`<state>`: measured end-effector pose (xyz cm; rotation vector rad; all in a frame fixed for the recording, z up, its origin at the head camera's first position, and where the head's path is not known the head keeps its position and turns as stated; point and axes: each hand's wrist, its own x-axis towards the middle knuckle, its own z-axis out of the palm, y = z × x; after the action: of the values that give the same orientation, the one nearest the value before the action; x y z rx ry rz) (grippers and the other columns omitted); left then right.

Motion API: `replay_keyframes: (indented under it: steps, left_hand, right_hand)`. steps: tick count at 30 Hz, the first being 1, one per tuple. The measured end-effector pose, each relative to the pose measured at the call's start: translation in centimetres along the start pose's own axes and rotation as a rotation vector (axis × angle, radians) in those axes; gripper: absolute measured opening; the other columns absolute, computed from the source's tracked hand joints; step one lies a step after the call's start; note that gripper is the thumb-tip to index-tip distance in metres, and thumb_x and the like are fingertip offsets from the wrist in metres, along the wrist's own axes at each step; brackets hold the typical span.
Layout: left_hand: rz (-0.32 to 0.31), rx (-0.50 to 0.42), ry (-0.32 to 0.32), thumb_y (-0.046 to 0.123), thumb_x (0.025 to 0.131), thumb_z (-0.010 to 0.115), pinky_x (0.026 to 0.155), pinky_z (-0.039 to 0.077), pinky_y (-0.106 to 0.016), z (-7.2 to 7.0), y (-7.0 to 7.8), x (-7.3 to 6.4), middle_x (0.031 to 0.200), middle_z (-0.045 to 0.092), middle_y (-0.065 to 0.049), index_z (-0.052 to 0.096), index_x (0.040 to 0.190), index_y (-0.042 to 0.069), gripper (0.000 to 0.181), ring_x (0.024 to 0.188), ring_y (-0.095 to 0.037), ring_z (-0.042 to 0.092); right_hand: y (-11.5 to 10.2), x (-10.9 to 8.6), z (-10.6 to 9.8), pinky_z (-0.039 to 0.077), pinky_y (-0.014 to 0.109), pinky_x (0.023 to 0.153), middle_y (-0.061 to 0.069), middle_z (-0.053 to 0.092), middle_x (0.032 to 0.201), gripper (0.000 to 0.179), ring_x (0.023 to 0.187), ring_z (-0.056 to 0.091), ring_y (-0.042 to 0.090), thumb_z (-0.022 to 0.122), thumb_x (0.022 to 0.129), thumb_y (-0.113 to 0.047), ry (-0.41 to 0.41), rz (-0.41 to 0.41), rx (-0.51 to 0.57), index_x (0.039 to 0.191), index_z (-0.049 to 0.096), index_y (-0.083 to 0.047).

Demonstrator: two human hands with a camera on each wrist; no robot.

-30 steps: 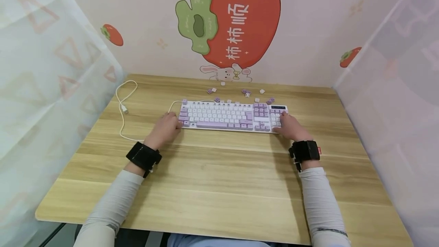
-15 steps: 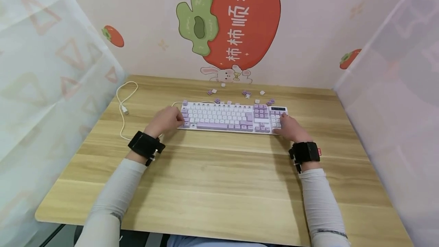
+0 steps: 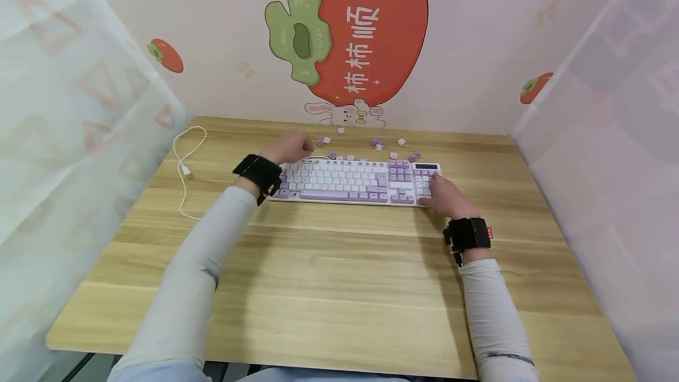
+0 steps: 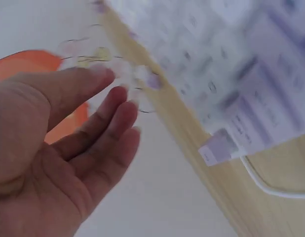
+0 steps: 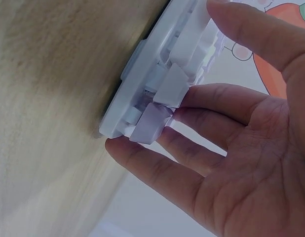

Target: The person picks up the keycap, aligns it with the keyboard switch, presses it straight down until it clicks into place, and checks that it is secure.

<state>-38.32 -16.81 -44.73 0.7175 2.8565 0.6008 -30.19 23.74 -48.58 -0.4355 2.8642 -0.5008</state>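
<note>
A white and lilac keyboard (image 3: pixel 339 180) lies flat on the wooden table, long side toward the person. At its right end, the right hand (image 3: pixel 448 198) holds the corner, with the thumb at the near edge and the fingers against the number pad keys. In the right wrist view, white and lilac keys (image 5: pixel 151 123) touch those fingers. The left hand (image 3: pixel 290 147) hovers over the keyboard's far left corner, near the loose keycaps (image 3: pixel 320 142). Its fingers (image 4: pixel 124 143) are loosely bent, with nothing visible between them and the thumb.
More loose keycaps (image 3: pixel 376 142), white and lilac, lie scattered behind the keyboard. A white cable (image 3: pixel 197 128) with a USB plug (image 3: pixel 185 171) loops over the left of the wooden table (image 3: pixel 339 287). A printed backdrop (image 3: pixel 467 46) stands at the table's far edge.
From the keyboard's left edge, the left hand has risen and moved away from the person and rightward, to the far left corner. The right hand stays at the right end.
</note>
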Motion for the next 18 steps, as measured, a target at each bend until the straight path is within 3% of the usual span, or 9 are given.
replay_keyframes:
  steps: [2,4,7,9,10,12,14,16,18]
  left_hand:
    - [0.008,0.039,-0.008,-0.006,0.092,0.054,0.057,0.024,-0.030,0.3,-0.6,1.4,0.061,0.028,-0.001,0.045,0.060,0.005,0.034,0.056,-0.016,0.026]
    - [-0.010,0.078,-0.013,-0.007,0.092,0.055,0.059,0.037,-0.030,0.6,-0.9,2.4,0.062,0.045,-0.004,0.059,0.063,0.002,0.030,0.060,-0.017,0.039]
    - [-0.059,0.075,-0.048,-0.004,0.095,0.057,0.088,0.054,-0.040,0.8,-0.9,3.6,0.099,0.072,-0.018,0.077,0.099,-0.005,0.021,0.093,-0.028,0.064]
    - [-0.092,0.064,-0.055,-0.003,0.096,0.057,0.106,0.048,-0.049,1.0,-0.7,4.2,0.128,0.067,-0.023,0.071,0.121,-0.006,0.028,0.123,-0.036,0.060]
    - [-0.102,0.059,-0.058,-0.004,0.096,0.056,0.107,0.047,-0.048,1.1,-0.7,4.5,0.131,0.065,-0.024,0.069,0.123,-0.007,0.030,0.126,-0.037,0.059]
    - [-0.111,0.066,-0.062,-0.004,0.097,0.056,0.100,0.052,-0.042,1.4,-0.8,5.2,0.121,0.069,-0.021,0.072,0.118,-0.007,0.027,0.114,-0.033,0.064]
    - [-0.114,0.086,-0.063,-0.006,0.096,0.056,0.082,0.051,-0.033,1.7,-1.1,5.7,0.095,0.069,-0.015,0.075,0.103,-0.005,0.021,0.087,-0.026,0.062]
    - [-0.114,0.092,-0.067,-0.006,0.094,0.055,0.064,0.039,-0.030,2.1,-1.5,6.1,0.072,0.052,-0.008,0.070,0.080,-0.001,0.021,0.066,-0.021,0.044]
    - [-0.121,0.095,-0.071,-0.006,0.093,0.055,0.057,0.026,-0.031,2.3,-2.0,6.4,0.063,0.034,-0.002,0.057,0.065,0.005,0.030,0.059,-0.018,0.028]
  right_hand:
    - [0.0,0.1,0.1,0.049,0.054,0.094,0.042,0.043,0.143,0.045,0.101,0.057,0.040,0.069,0.095,-0.022,-0.003,0.001,0.005,0.112,0.056,0.018]
    - [-0.1,0.2,0.2,0.048,0.055,0.099,0.042,0.040,0.146,0.048,0.110,0.058,0.044,0.069,0.095,-0.022,-0.014,0.013,0.013,0.117,0.056,0.019]
    - [0.0,0.3,0.4,0.044,0.058,0.106,0.042,0.033,0.151,0.054,0.124,0.052,0.051,0.068,0.097,-0.023,-0.028,0.030,0.017,0.125,0.053,0.020]
    - [0.0,0.4,0.3,0.039,0.059,0.111,0.043,0.029,0.153,0.057,0.131,0.046,0.054,0.068,0.097,-0.023,-0.019,0.033,0.016,0.129,0.051,0.021]
    - [0.0,0.4,0.3,0.039,0.060,0.111,0.043,0.029,0.153,0.057,0.131,0.045,0.055,0.068,0.097,-0.022,-0.012,0.031,0.013,0.128,0.051,0.022]
    - [0.0,0.5,0.2,0.039,0.059,0.111,0.042,0.030,0.153,0.055,0.130,0.047,0.054,0.068,0.096,-0.022,-0.008,0.033,0.016,0.126,0.052,0.021]
    - [0.1,0.5,0.1,0.041,0.058,0.109,0.042,0.032,0.152,0.051,0.127,0.050,0.052,0.069,0.096,-0.022,-0.006,0.028,0.013,0.120,0.054,0.020]
    - [0.2,0.4,0.1,0.044,0.057,0.105,0.042,0.032,0.152,0.045,0.122,0.053,0.050,0.069,0.096,-0.023,-0.007,0.027,0.010,0.113,0.056,0.017]
    - [0.4,0.4,0.1,0.046,0.056,0.100,0.042,0.032,0.152,0.040,0.115,0.055,0.047,0.070,0.095,-0.023,-0.008,0.026,0.012,0.105,0.056,0.013]
